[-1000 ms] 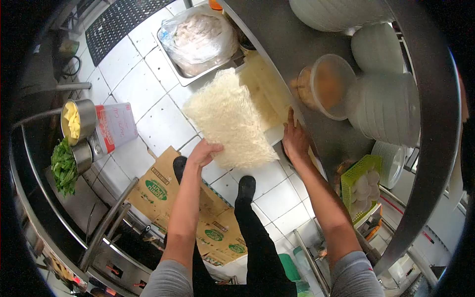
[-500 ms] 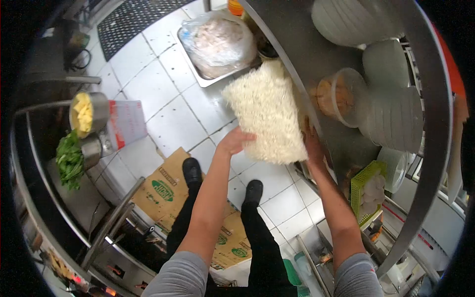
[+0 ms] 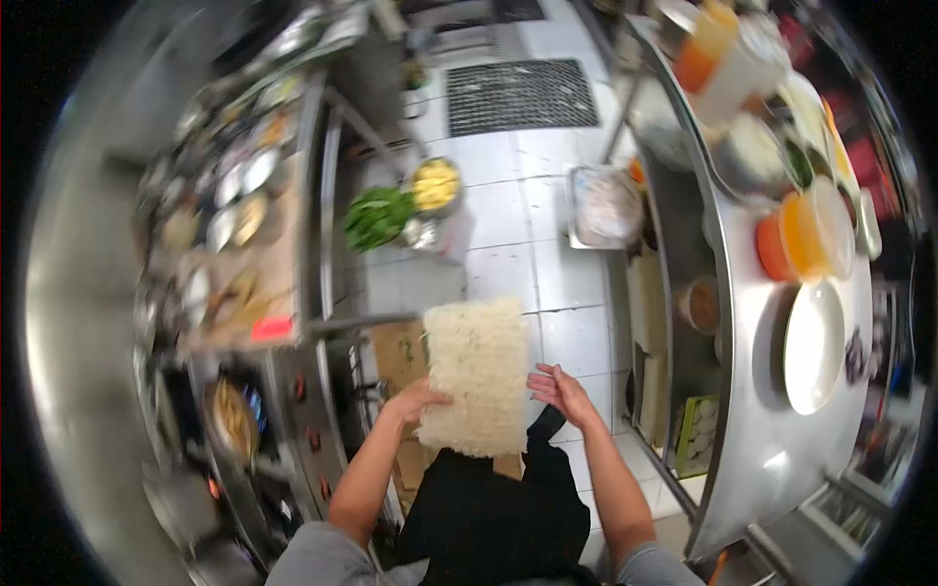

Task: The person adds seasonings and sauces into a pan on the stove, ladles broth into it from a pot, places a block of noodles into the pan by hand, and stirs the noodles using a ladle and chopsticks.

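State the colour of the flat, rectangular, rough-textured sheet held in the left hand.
The sheet is pale cream; it shows best in the head view.

Sheet (image 3: pixel 476 376) between left hand (image 3: pixel 414 400) and right hand (image 3: pixel 563 392), plate (image 3: pixel 815 348) on counter (image 3: pixel 760 439) at right, mat (image 3: pixel 521 97) ahead

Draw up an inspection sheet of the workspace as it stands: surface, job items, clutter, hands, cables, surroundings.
Surface: steel counter at right, bearing white plate and orange tub, among others.
Job items: pale sheet, held above the floor.
Clutter: greens, yellow pieces; bag in a tray.
Hands: left hand grips the sheet's left edge; right hand open beside its right edge, contact unclear.
Cables: nothing seen.
Surroundings: white tiles, black mat, cardboard.
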A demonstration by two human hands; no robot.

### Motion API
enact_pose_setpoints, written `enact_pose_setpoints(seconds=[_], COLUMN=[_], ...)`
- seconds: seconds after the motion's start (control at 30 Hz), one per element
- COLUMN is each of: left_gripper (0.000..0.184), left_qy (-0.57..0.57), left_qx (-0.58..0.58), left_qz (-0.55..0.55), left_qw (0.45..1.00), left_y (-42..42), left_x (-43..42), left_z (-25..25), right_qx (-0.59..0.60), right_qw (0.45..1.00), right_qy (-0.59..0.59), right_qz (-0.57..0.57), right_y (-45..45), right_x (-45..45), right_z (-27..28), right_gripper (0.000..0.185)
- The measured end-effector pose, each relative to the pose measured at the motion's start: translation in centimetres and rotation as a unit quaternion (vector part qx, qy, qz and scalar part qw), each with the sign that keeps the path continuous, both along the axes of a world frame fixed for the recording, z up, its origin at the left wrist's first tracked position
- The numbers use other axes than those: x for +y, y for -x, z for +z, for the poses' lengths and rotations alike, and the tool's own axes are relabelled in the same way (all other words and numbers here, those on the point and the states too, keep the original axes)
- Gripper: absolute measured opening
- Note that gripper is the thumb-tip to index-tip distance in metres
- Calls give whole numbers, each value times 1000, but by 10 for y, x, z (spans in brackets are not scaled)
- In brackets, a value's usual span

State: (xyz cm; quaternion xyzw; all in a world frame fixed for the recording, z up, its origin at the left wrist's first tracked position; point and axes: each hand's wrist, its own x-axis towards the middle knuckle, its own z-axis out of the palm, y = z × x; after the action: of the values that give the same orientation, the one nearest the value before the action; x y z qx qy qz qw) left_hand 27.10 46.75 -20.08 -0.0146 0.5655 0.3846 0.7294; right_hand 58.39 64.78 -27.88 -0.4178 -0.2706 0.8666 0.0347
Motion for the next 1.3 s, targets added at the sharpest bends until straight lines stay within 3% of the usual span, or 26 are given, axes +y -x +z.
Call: enact_pose_setpoints(seconds=[0.07, 0.17, 0.23, 0.33, 0.4, 0.47, 0.6, 0.67, 0.8, 0.9, 0.97, 1.03, 1.07, 1.13, 1.2, 1.23, 1.3], left_gripper=[71, 65, 61, 58, 64, 79, 88, 92, 87, 75, 65, 58, 54, 50, 48, 48, 52], left_qy=[-83, -141, -201, -234, -250, -287, -343, -360, -435, -361, -221, -54, -14, 13, 26, 68, 285], left_qx=[-45, -66, -10, 11, -36, -56, -88, -101, -148, 42, 341, 352, 266, 220, 209, 233, 373], left_qz=[71, 146, 158, 186, 209, 213, 338, 387, 456, 418, 202, 78, 223, 327, 361, 342, 107], left_qw=[993, 977, 967, 954, 945, 932, 872, 843, 763, 832, 891, 931, 937, 919, 909, 908, 876], left_y=[-22, -63, -79, -93, -96, -99, -93, -95, -110, -123, -117, -102, -116, -135, -163, -182, -229], left_x=[-24, -43, -66, -90, -97, -114, -161, -194, -267, -310, -350, -383, -401, -446, -496, -516, -539], left_z=[47, 138, 146, 182, 202, 207, 222, 212, 189, 201, 173, 173, 160, 134, 83, 66, 56], right_qx=[87, 81, 196, 178, 131, 117, 148, 186, 203, 240, 249, 239, 239, 231, 228, 220, 207], right_qw=[995, 996, 975, 974, 973, 972, 978, 973, 963, 944, 935, 933, 929, 922, 911, 907, 895], right_qy=[20, 14, 77, -45, -87, -100, -43, -22, -47, -31, 2, -2, -14, 0, 43, 38, 31], right_qz=[36, 23, 66, 134, 167, 177, 139, 135, 169, 225, 253, 269, 282, 310, 342, 358, 393], right_y=[19, 23, 19, 30, 39, 45, 70, 94, 154, 199, 224, 245, 253, 270, 283, 288, 298], right_x=[-25, -50, -44, -49, -51, -62, -81, -103, -142, -185, -216, -250, -268, -295, -320, -331, -355], right_z=[48, 122, 160, 220, 257, 265, 270, 298, 327, 349, 350, 360, 362, 355, 351, 352, 355], right_gripper=[70, 75, 72, 67, 64, 62, 60, 57, 57, 61, 61, 59, 61, 62, 62, 63, 63])
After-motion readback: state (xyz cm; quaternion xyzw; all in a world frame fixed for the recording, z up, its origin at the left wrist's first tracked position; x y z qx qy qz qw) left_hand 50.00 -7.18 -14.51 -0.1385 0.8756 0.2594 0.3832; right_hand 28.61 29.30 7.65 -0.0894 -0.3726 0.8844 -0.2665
